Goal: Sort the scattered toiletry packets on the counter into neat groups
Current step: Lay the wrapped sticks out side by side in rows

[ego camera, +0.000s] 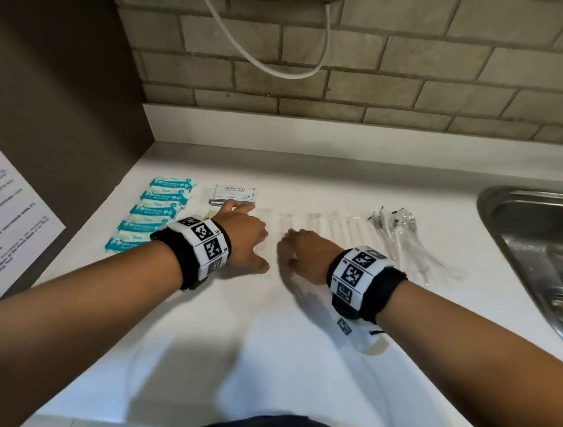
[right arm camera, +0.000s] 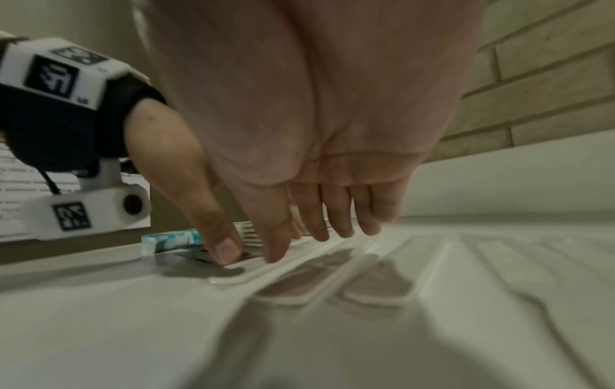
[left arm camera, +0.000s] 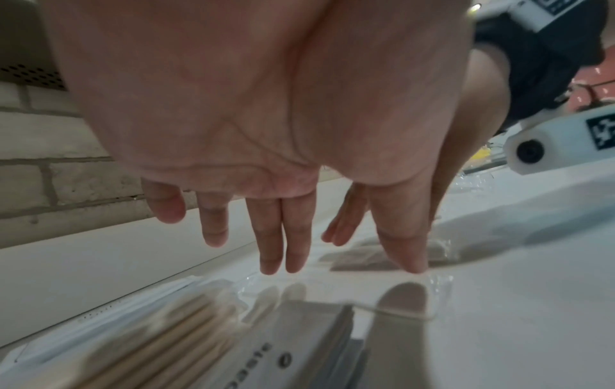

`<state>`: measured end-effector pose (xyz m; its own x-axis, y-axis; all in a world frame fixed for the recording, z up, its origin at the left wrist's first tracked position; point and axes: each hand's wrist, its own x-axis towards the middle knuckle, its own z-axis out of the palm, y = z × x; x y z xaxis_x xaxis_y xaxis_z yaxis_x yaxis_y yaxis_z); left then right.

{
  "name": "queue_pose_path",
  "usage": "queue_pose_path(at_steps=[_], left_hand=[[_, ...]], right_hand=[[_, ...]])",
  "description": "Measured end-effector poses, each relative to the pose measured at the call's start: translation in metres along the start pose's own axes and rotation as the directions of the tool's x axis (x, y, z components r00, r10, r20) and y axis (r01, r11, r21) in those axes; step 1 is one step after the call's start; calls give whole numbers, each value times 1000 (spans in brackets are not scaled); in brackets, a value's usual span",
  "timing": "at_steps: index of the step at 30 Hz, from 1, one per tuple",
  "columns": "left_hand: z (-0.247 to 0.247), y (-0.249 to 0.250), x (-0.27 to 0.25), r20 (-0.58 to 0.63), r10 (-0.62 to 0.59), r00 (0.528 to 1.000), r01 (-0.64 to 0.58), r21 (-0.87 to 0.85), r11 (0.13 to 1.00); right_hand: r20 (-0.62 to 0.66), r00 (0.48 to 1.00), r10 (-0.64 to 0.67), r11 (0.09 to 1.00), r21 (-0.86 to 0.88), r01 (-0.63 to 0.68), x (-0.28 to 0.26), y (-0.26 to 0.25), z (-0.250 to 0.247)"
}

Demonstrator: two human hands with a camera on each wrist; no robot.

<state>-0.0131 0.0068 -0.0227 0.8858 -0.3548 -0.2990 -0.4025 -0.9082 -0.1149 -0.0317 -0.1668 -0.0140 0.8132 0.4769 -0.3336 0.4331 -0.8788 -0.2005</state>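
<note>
Beside the stainless sink, my flat left hand and right hand press light, slippery clear plastic sleeves; I'd pinch their ends.

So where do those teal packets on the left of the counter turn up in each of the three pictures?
Head view: the teal packets lie in a row of five at left centre, beside the left hand.
Left wrist view: not in it.
Right wrist view: one teal end shows at lower left, behind the left thumb.
Shared landmark: the brick wall behind the counter.
</note>
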Motion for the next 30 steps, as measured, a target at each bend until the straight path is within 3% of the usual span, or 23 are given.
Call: queue_pose_path(at_steps=[11,30], left_hand=[[8,9,-6,21,3,1000,-3,24,1000],[9,7,-7,26,9,1000,-9,-19,1000]], right_hand=[[67,998,13,990,-138,-4,5,7,7],[97,995,25,1000,-18,-23,8,3,6]])
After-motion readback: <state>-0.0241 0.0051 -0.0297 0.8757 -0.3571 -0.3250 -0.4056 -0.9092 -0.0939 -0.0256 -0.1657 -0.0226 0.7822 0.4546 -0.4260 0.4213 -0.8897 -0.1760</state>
